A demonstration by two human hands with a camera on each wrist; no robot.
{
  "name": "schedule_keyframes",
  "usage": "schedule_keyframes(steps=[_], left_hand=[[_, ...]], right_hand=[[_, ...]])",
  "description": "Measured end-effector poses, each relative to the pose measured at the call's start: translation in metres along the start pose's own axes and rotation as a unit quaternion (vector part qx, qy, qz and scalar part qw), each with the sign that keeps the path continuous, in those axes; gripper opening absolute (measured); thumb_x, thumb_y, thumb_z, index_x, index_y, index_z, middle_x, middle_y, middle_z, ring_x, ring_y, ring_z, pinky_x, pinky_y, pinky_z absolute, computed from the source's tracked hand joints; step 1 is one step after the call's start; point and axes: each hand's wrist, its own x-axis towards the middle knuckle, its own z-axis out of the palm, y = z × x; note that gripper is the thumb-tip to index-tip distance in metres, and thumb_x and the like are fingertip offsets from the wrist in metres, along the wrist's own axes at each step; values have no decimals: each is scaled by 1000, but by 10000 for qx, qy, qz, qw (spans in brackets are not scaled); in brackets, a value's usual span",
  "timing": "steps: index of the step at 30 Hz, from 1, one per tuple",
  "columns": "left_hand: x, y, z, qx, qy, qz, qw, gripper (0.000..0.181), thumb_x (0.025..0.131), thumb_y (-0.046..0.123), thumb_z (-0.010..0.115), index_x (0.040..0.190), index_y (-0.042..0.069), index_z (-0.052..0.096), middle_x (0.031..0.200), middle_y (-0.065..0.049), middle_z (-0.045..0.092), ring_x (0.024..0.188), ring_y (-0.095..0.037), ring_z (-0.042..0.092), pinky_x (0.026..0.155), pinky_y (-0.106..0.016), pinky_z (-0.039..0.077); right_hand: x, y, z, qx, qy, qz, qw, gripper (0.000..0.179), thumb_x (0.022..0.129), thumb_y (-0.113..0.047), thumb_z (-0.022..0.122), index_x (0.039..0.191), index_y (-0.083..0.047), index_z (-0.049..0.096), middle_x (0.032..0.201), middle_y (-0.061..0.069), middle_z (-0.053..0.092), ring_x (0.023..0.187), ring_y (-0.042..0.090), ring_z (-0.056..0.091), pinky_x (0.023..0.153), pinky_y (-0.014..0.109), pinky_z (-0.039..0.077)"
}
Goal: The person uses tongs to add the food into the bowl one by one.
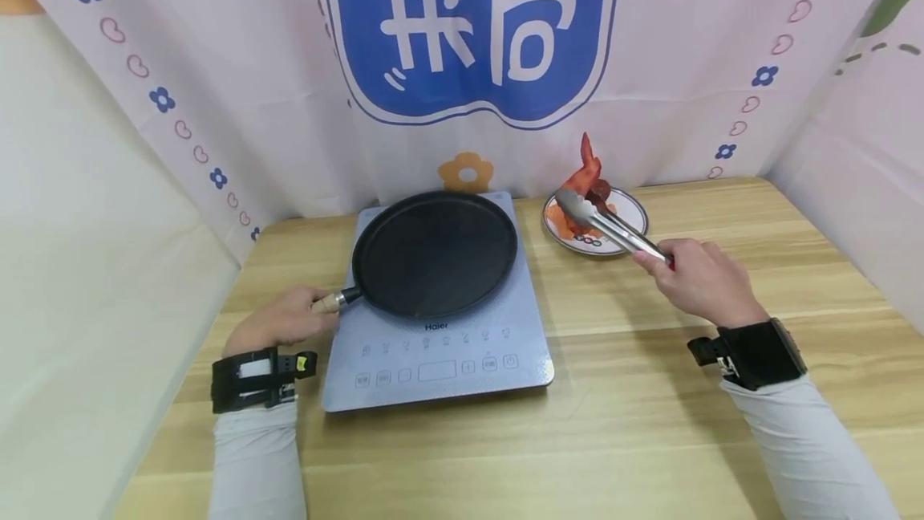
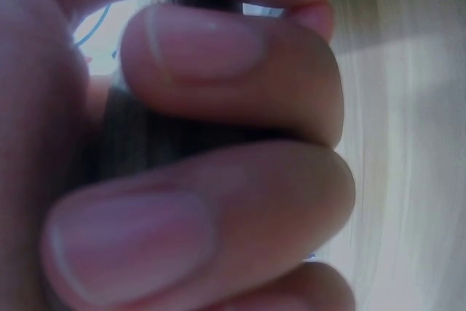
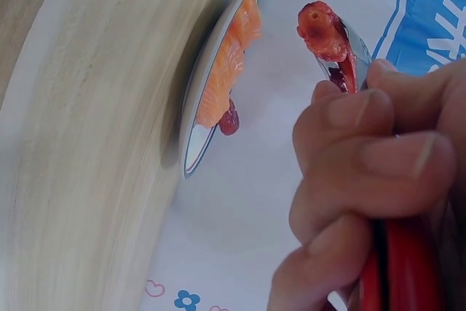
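Observation:
My left hand (image 1: 289, 315) grips the wooden handle (image 1: 328, 303) of a flat black pan (image 1: 436, 255); in the left wrist view its fingers (image 2: 211, 63) curl round that handle. The pan sits on a pale blue induction cooker (image 1: 440, 383). With my right hand (image 1: 703, 279) I hold metal tongs (image 1: 621, 233) with red grips (image 3: 411, 267). The tongs' tips hold a red chicken wing (image 1: 588, 163), whose cut end shows in the right wrist view, raised over a rimmed plate (image 1: 628, 219). Orange salmon-like slices (image 3: 226, 67) and a dark red piece (image 3: 228, 119) lie on the plate.
The wooden table (image 1: 433, 464) carries the cooker in the middle and the plate at the back right. A white printed cloth (image 1: 253, 62) with a blue emblem hangs along the back edge. Pale cloth walls (image 1: 79, 223) stand at both sides.

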Motion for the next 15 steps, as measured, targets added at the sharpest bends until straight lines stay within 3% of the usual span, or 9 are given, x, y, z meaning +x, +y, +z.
schedule_keyframes(steps=[3, 9, 15], left_hand=[[0, 5, -1, 28, 27, 25, 10000, 12, 93, 19, 62, 91, 7, 59, 66, 5, 44, 56, -13, 43, 52, -28, 40], [17, 26, -3, 270, 5, 213, 9994, 15, 93, 21, 61, 84, 11, 55, 70, 3, 46, 63, -16, 49, 59, -31, 43], [29, 44, -3, 263, -86, 353, 9990, 17, 93, 19, 60, 81, 15, 49, 69, 3, 43, 61, -16, 46, 57, -31, 41]], right_hand=[[0, 2, -2, -32, 5, -35, 10000, 55, 107, -62, 43, 82, -14, 56, 64, -1, 40, 57, 20, 42, 51, 33, 28], [-17, 16, -12, -33, 139, 165, 9998, 58, 106, -63, 43, 77, -14, 52, 62, -1, 39, 57, 20, 42, 51, 32, 26], [-32, 28, -20, -19, 167, 338, 9993, 55, 107, -60, 46, 88, -11, 65, 64, 0, 42, 59, 20, 42, 51, 33, 26]])
